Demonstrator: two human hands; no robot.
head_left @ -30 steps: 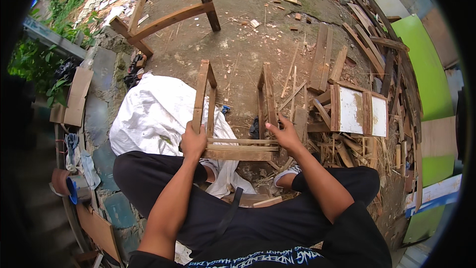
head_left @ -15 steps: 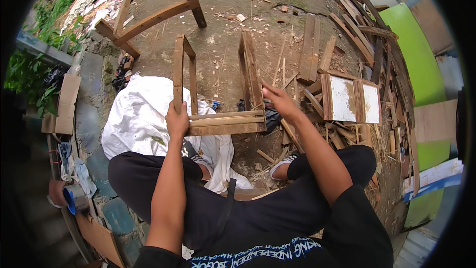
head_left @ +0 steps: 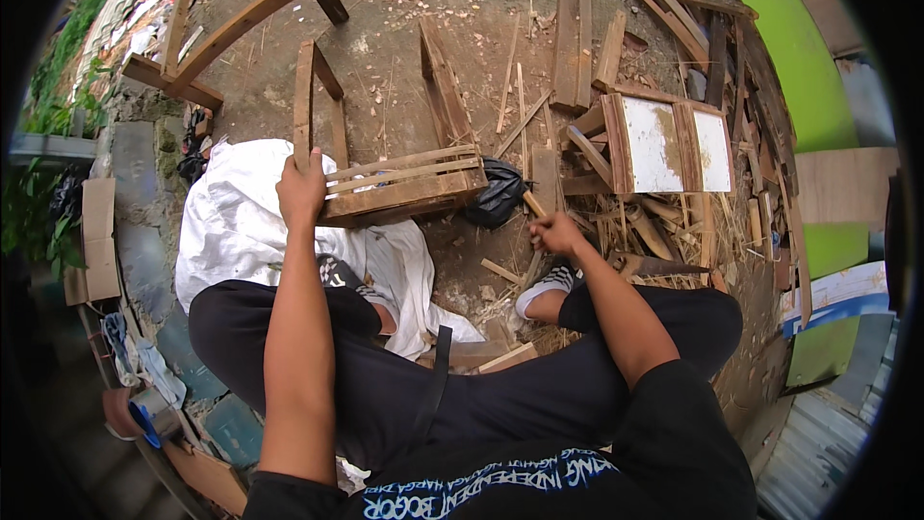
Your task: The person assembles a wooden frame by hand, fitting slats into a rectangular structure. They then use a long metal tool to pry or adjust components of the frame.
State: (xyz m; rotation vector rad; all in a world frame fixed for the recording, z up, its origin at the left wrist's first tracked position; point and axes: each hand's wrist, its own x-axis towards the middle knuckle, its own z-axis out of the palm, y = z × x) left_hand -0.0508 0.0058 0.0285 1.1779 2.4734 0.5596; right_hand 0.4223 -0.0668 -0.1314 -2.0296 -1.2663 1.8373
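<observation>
A small wooden frame (head_left: 404,195), like a stool with slats across its near side, stands tilted in front of me, its legs pointing away. My left hand (head_left: 301,190) is closed round its near left corner. To the right of the frame, my right hand (head_left: 555,233) is closed on a short wooden stick (head_left: 532,202) that looks like a tool handle; its other end is hidden by the hand. Beside the stick's upper end lies a black plastic bag (head_left: 498,195). A white sack (head_left: 231,221) is spread under and left of the frame.
Another wooden frame (head_left: 245,24) stands at the far left. Loose planks (head_left: 572,43) lie ahead to the right, near a white-panelled wooden piece (head_left: 657,140) and a pile of scrap wood (head_left: 736,87). A block wall (head_left: 140,173) runs along the left.
My right hand has left the frame's right side, come down nearer me and closed on the wooden stick. The left hand still grips the frame, which is now more tilted.
</observation>
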